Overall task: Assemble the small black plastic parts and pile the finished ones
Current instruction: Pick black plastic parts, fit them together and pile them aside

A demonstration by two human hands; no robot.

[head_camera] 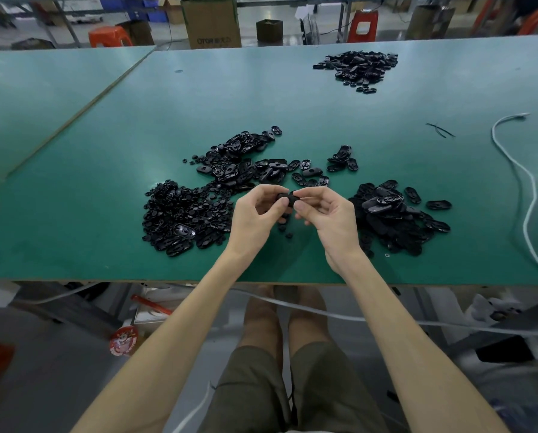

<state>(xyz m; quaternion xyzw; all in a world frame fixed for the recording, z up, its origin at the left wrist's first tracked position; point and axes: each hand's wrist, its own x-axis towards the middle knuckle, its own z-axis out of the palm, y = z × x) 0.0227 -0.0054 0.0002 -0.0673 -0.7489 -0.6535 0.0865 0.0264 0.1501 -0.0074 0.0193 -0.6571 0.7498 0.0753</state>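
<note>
Two hands meet just above the table (74,189), and between them you hold one part (288,198), small, black and oval. Your left hand (255,214) pinches its left end with the thumb on top. Your right hand (330,214) pinches the right end in the same way, the other fingers curled under. Neither hand is released. Whether a second piece is already pressed in, I cannot tell, because your fingers cover it.

I think you hold the part raised and in the middle so that both thumbs can push against each other. The stock lies around you for a short reach: the left pile (183,217) of tiny round pieces beside your left hand, the middle pile (245,164) of oval shells just behind your fingers, and the right pile (392,214) beside your right hand. The far pile (358,68) lies well apart; it may be the finished ones, but this is only my guess.

Both wrists are bent inward, with the forearms coming together from the table edge.
</note>
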